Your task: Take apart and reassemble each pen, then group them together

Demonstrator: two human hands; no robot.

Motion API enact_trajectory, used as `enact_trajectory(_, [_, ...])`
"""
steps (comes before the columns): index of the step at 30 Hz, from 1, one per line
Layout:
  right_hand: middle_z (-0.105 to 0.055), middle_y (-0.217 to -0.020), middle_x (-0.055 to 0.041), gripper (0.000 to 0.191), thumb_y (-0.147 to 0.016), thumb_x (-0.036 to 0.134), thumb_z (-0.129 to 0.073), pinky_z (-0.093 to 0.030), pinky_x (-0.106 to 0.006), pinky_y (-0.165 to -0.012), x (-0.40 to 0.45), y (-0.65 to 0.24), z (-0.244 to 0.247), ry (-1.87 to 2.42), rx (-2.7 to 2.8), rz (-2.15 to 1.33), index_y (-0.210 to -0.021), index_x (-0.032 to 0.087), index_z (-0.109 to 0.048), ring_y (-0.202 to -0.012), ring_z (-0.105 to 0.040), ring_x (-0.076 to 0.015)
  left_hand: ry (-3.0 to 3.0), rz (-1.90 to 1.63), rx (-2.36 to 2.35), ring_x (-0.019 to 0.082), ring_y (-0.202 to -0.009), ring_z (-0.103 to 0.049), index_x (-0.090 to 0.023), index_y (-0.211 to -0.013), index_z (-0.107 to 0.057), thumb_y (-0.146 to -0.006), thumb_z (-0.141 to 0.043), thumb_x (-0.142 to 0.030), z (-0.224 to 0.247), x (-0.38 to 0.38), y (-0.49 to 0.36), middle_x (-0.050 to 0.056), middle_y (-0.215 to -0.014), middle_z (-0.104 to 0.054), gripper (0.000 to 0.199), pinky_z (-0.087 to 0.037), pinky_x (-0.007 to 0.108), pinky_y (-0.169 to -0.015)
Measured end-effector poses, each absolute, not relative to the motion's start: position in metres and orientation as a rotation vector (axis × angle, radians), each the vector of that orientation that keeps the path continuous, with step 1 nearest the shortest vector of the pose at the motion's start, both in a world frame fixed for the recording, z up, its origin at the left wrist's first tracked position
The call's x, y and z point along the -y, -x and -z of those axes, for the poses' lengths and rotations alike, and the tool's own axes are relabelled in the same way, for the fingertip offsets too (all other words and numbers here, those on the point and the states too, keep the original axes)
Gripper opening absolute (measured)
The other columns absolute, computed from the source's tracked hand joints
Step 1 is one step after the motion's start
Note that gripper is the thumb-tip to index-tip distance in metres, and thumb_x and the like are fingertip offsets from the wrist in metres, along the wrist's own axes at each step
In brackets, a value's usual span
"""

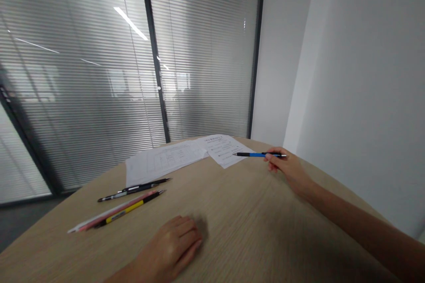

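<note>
Held level between the thumb and fingers of my right hand (282, 166) is a blue and black pen (254, 154). Its pointed end faces left, over the edge of a printed sheet (224, 152). My left hand (174, 245) rests on the table at the bottom of the view, its fingers curled in and no object showing in them. To its left lie a yellow and black pen (129, 211) and a red and white pen (106, 215), side by side. Black pens (134, 189) lie close together just behind these.
More printed sheets (166, 159) are spread at the far left side of the rounded wooden table (232, 212). Glass panels with blinds (202, 53) stand behind the table. A plain wall (361, 97) rises along the right.
</note>
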State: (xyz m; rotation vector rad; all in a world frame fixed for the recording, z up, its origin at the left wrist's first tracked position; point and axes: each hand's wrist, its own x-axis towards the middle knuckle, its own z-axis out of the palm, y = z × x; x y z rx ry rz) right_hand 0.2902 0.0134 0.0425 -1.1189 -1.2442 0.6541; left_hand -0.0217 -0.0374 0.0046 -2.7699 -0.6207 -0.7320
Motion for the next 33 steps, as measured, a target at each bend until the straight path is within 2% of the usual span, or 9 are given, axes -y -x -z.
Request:
enact_trajectory(4, [-0.049, -0.054, 0.0038, 0.030, -0.060, 0.045, -0.065, -0.039, -0.021, -0.045, -0.024, -0.327, -0.052, 0.988, 1.181, -0.834, -0.067, 0.018, -0.053, -0.046, -0.045, -0.0081, 2.782, 0.708, 0.633, 0.013, -0.057, -0.053, -0.016, -0.071, -0.057, -0.085, -0.031, -0.017, -0.007, 0.039, 0.021, 0.003, -0.060, -0.058, 0.030, -0.042, 0.023, -0.055])
enact_trajectory(8, [-0.057, -0.070, -0.0019, 0.024, -0.072, 0.044, -0.053, -0.046, -0.024, -0.060, -0.036, -0.358, -0.047, 1.063, 1.175, -0.932, -0.072, 0.020, -0.055, -0.064, -0.055, -0.0136, 2.789, 0.726, 0.631, 0.012, -0.056, -0.053, -0.016, -0.070, -0.057, -0.087, -0.031, -0.019, -0.009, 0.040, 0.020, 0.002, -0.059, -0.057, 0.031, -0.042, 0.022, -0.055])
enact_trajectory(12, [-0.058, -0.067, -0.0029, 0.017, -0.079, 0.032, -0.043, -0.048, -0.025, -0.061, -0.046, -0.376, -0.037, 1.182, 1.148, -0.973, -0.078, 0.020, -0.055, -0.063, -0.057, -0.0136, 2.785, 0.794, 0.617, 0.012, -0.058, -0.053, -0.017, -0.071, -0.057, -0.087, -0.033, -0.021, -0.008, 0.040, 0.020, 0.002, -0.060, -0.056, 0.029, -0.043, 0.021, -0.057])
enact_trajectory(19, [-0.064, -0.076, -0.0081, 0.017, -0.078, 0.031, -0.046, -0.049, -0.026, -0.057, -0.056, -0.384, -0.022, 1.521, 1.425, -0.793, -0.081, 0.017, -0.054, -0.063, -0.059, -0.0145, 2.793, 0.738, 0.626, 0.012, -0.056, -0.052, -0.016, -0.069, -0.057, -0.087, -0.033, -0.019, -0.004, 0.038, 0.021, 0.003, -0.060, -0.057, 0.030, -0.041, 0.022, -0.053])
enact_trajectory(23, [-0.064, -0.073, -0.0069, 0.019, -0.075, 0.030, -0.048, -0.045, -0.025, -0.054, -0.063, -0.382, -0.011, 1.692, 1.556, -0.621, -0.083, 0.015, -0.057, -0.061, -0.058, -0.0147, 2.771, 0.743, 0.627, 0.012, -0.055, -0.052, -0.016, -0.069, -0.057, -0.087, -0.031, -0.019, -0.006, 0.039, 0.020, 0.003, -0.059, -0.057, 0.031, -0.040, 0.022, -0.053])
enact_trajectory(26, [-0.062, -0.070, -0.0046, 0.012, -0.071, 0.023, -0.051, -0.043, -0.026, -0.060, -0.071, -0.377, -0.004, 1.826, 1.664, -0.388, -0.076, 0.015, -0.059, -0.067, -0.057, -0.0164, 2.762, 0.751, 0.620, 0.012, -0.054, -0.052, -0.016, -0.067, -0.056, -0.087, -0.030, -0.019, -0.007, 0.039, 0.020, 0.002, -0.058, -0.056, 0.032, -0.040, 0.022, -0.052])
enact_trajectory(29, [-0.062, -0.077, -0.0069, 0.009, -0.068, 0.017, -0.052, -0.040, -0.029, -0.070, -0.078, -0.370, 0.001, 1.918, 1.765, -0.171, -0.070, 0.014, -0.060, -0.078, -0.056, -0.0197, 2.758, 0.751, 0.619, 0.012, -0.055, -0.051, -0.017, -0.066, -0.056, -0.086, -0.030, -0.018, -0.007, 0.039, 0.020, 0.002, -0.059, -0.056, 0.032, -0.040, 0.022, -0.052])
enact_trajectory(33, [-0.061, -0.088, -0.0128, 0.013, -0.071, 0.017, -0.050, -0.038, -0.030, -0.073, -0.081, -0.361, 0.007, 1.998, 1.853, 0.001, -0.076, 0.011, -0.061, -0.085, -0.055, -0.0232, 2.766, 0.729, 0.628, 0.012, -0.056, -0.051, -0.017, -0.068, -0.056, -0.086, -0.030, -0.018, -0.006, 0.039, 0.021, 0.003, -0.060, -0.057, 0.032, -0.039, 0.021, -0.052])
